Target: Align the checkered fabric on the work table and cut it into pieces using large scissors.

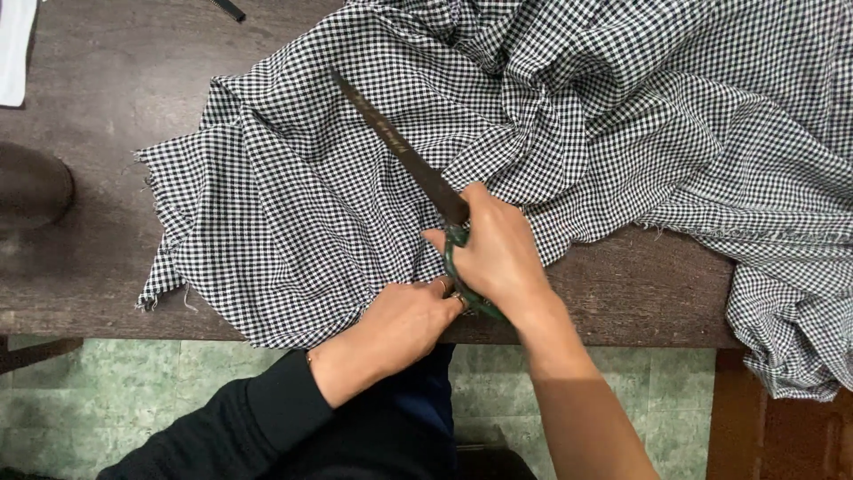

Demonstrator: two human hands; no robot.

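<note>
A: Where are we w/ the hands?

B: Our right hand (498,253) is clenched round the green handles of the scissors (404,156), thumb side up. Blades look shut or nearly so, lying flat on the checked fabric (293,204).

A: Which way do they run?

B: Long axis goes diagonally, from the handles near the front edge of the table (98,116) up and away to the left; tip ends approx. mid-cloth, near a fold.

A: And the left?

B: Our left hand (404,324) is curled, knuckles down, pressing the fabric's near hem right at the table edge. It's just beside the right, fingers almost touching the lower handle loop. Can't tell if it pinches cloth or only holds it flat.

A: So which is nearer the blades?

B: The right, obv. The left sits behind the handles, on our side, clear of the blade line. Fabric spreads left and bunches up on the right, w/ a length hanging off the table's right end.

A: Anything else?

B: A white sheet (16,49) at the far left corner, well apart from us.
</note>
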